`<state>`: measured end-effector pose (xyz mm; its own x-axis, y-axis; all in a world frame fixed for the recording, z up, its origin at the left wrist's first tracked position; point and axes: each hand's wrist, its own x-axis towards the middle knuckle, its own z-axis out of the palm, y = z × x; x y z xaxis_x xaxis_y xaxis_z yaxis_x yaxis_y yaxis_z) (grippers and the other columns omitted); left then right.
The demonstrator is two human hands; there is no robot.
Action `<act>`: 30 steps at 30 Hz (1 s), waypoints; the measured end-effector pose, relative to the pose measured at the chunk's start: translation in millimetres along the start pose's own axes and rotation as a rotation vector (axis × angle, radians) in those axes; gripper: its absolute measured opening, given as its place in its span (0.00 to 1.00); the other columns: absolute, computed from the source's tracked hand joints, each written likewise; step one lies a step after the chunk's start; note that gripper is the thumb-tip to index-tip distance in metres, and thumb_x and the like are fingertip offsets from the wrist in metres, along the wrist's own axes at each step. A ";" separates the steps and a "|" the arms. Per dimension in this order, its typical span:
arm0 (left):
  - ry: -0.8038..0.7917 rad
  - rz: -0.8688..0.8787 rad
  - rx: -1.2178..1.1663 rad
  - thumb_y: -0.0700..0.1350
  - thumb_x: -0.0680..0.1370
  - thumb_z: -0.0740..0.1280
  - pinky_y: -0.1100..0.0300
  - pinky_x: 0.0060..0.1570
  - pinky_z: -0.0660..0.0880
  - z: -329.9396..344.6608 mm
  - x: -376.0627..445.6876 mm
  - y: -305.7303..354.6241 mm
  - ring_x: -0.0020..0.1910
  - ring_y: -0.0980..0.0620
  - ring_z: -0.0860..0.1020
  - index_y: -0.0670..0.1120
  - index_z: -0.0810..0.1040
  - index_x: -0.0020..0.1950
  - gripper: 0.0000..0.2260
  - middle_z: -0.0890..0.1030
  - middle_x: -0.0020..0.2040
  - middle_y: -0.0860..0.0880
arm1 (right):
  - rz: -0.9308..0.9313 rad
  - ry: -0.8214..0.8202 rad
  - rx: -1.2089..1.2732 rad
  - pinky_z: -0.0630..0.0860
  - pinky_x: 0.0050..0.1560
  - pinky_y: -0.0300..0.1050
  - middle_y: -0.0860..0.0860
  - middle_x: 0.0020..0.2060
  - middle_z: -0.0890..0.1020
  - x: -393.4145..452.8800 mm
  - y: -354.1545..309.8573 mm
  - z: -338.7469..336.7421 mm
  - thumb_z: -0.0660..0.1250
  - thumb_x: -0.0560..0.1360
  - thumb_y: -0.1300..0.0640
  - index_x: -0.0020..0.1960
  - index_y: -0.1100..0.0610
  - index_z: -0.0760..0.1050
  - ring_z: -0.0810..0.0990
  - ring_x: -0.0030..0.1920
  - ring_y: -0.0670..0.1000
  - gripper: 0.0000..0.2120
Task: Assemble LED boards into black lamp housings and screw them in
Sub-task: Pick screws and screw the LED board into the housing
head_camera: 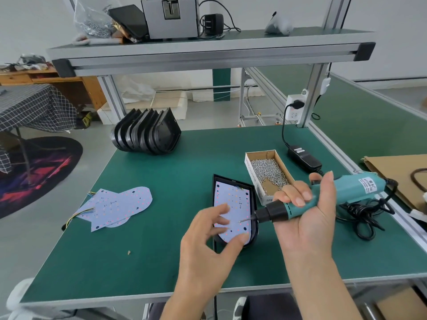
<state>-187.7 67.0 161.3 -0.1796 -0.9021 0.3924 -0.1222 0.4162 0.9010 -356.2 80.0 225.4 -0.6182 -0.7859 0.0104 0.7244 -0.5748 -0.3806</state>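
Observation:
A black lamp housing (253, 197) lies on the green mat with a white LED board (233, 199) set inside it. My right hand (307, 218) grips a teal electric screwdriver (323, 197), held nearly level, its bit carrying a small screw (241, 221) just above the board. My left hand (208, 239) hovers over the board's near end with fingers spread and loosely bent, holding nothing. Spare LED boards (120, 206) with coloured wires lie to the left. A row of empty black housings (147, 135) stands at the back of the mat.
An open cardboard box of screws (268, 172) sits right of the housing. A black power adapter (305, 158) and coiled cable (365, 215) lie on the right. A brown cardboard sheet (397, 174) is at the far right; a shelf (208, 51) hangs overhead.

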 end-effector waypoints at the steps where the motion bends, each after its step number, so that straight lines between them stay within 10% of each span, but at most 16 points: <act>1: 0.043 0.019 0.052 0.53 0.74 0.73 0.66 0.53 0.78 -5.7 1.1 -1.0 0.58 0.50 0.82 0.61 0.79 0.62 0.17 0.83 0.58 0.55 | -0.012 0.002 -0.009 0.70 0.33 0.38 0.44 0.30 0.64 2.7 0.7 -1.5 0.68 0.82 0.45 0.46 0.49 0.75 0.65 0.27 0.43 0.11; 8: 0.046 -0.366 0.389 0.62 0.77 0.68 0.52 0.62 0.72 -21.8 22.6 -8.8 0.59 0.58 0.73 0.55 0.79 0.58 0.15 0.82 0.44 0.62 | -0.092 0.088 -0.253 0.70 0.34 0.41 0.46 0.29 0.67 17.5 17.5 -19.8 0.67 0.83 0.47 0.45 0.50 0.73 0.67 0.27 0.46 0.11; 13: -0.124 -0.503 0.521 0.60 0.75 0.70 0.54 0.42 0.74 -3.9 35.2 -13.4 0.41 0.49 0.76 0.47 0.74 0.41 0.17 0.77 0.36 0.53 | -0.130 0.102 -0.351 0.69 0.31 0.43 0.49 0.28 0.66 17.9 34.2 -25.4 0.70 0.80 0.49 0.45 0.51 0.70 0.65 0.26 0.49 0.11; 30: -0.094 -0.484 0.470 0.50 0.74 0.71 0.55 0.31 0.62 5.5 35.7 -23.1 0.31 0.48 0.62 0.46 0.63 0.35 0.19 0.66 0.28 0.53 | -0.156 0.023 -0.464 0.68 0.28 0.43 0.50 0.27 0.68 21.9 50.3 -32.2 0.74 0.75 0.48 0.44 0.52 0.76 0.66 0.24 0.50 0.09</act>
<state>-196.7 25.8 153.5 -0.0795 -0.9942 -0.0722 -0.6176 -0.0077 0.7864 -343.1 41.2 176.7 -0.7189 -0.6903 0.0812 0.4139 -0.5190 -0.7479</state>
